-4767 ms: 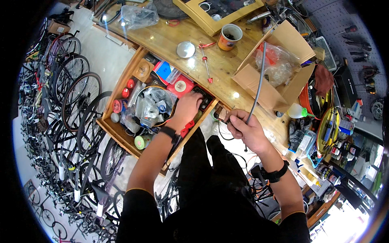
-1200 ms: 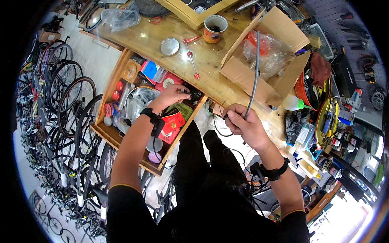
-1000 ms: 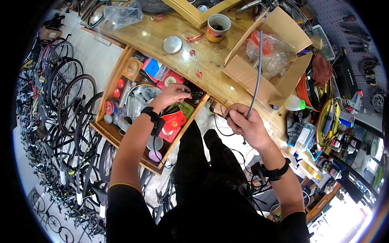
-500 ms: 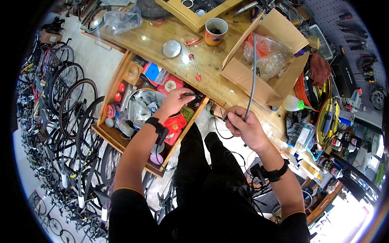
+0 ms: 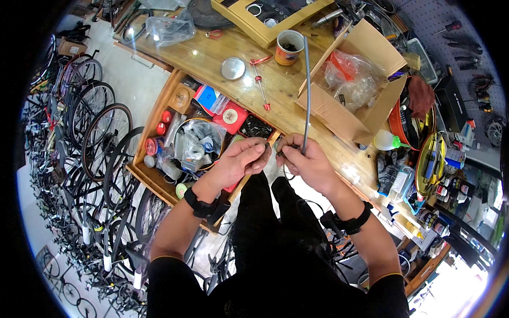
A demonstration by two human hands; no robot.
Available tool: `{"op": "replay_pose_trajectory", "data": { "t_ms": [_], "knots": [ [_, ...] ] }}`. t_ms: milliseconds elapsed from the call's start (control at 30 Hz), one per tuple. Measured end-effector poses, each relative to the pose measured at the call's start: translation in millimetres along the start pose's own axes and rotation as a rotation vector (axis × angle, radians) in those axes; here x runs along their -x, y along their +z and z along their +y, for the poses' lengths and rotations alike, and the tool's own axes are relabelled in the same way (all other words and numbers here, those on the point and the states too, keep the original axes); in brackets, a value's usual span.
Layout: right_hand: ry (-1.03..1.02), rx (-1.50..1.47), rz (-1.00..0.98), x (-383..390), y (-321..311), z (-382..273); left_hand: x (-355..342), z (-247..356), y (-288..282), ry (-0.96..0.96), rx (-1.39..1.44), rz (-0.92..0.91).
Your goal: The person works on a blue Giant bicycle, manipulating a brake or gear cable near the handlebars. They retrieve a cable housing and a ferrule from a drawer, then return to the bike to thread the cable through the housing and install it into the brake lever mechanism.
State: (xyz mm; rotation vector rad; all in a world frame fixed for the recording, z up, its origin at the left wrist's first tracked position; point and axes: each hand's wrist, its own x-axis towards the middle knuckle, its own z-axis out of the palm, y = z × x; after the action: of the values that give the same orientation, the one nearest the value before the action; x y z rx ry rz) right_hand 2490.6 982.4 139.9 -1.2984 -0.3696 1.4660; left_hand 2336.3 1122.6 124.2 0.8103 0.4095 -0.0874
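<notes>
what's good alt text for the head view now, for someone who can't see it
A person's left hand and right hand nearly meet by the edge of a cluttered open drawer, the right holding a long grey tube. An open cardboard box sits on a wooden workbench; bicycles crowd the left.

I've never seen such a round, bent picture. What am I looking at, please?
There is no machine here: these are a person's own bare hands. A wide fisheye camera worn on the person's head looks down, which bends straight edges.

The right hand holds a thin gray tube. The left hand is close by, fingertips together; whether they pinch something small, I cannot tell.

An open drawer holds plastic bags and a red box. On the wooden workbench are a cardboard box, a can and a round silver lid.
</notes>
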Motion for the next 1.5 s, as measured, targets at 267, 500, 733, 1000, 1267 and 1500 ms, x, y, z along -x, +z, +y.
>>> {"op": "replay_pose_trajectory", "data": {
  "t_ms": [267, 500, 733, 1000, 1267, 1500],
  "knots": [
    [-0.181, 0.154, 0.098, -8.6, 13.6, 4.4, -2.0, -1.2, 7.5, -0.058, 0.244, 0.079],
    [-0.155, 0.234, 0.195, -14.6, 12.0, 14.7, -7.3, -4.3, 7.6, -0.130, 0.099, 0.169],
    [0.012, -0.220, 0.017, -3.3, -0.6, -2.5, -35.8, -40.1, -49.6, 0.046, -1.243, 0.494],
    [-0.036, -0.340, -0.114, 28.8, -10.0, -12.0, -36.8, -45.7, -41.3, 0.243, -1.442, 0.575],
    [-0.085, -0.226, -0.138, 75.8, -8.9, -31.3, 29.2, 30.4, 125.0, 0.684, -0.971, 0.377],
    [-0.312, 0.052, 0.088, 150.2, -24.0, -43.3, -5.8, 4.8, 180.5, 0.656, -0.667, 0.254]
  ]
}}
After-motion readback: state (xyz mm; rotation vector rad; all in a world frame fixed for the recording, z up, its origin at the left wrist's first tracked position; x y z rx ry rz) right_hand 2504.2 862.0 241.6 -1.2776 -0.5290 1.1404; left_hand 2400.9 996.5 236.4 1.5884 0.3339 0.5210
